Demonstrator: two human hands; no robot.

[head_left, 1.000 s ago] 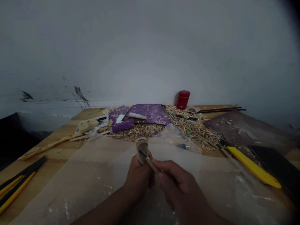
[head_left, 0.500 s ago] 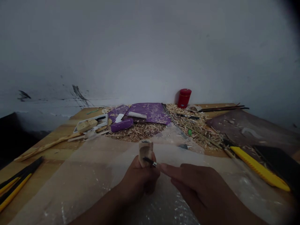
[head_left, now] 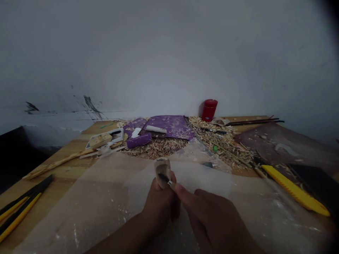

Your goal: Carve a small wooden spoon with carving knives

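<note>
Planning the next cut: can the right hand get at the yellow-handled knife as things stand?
Probably yes: only the plastic sheet seems to lie between the right hand and the yellow-handled knife, though its fingers are on the small carving tool.

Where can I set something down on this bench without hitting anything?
Most room is on the plastic sheet left of your left hand, which grips the wood block, up to the black-and-yellow tools. Bare bench wood shows behind the white tray. It's crowded among the wood shavings around the purple mat.
</note>
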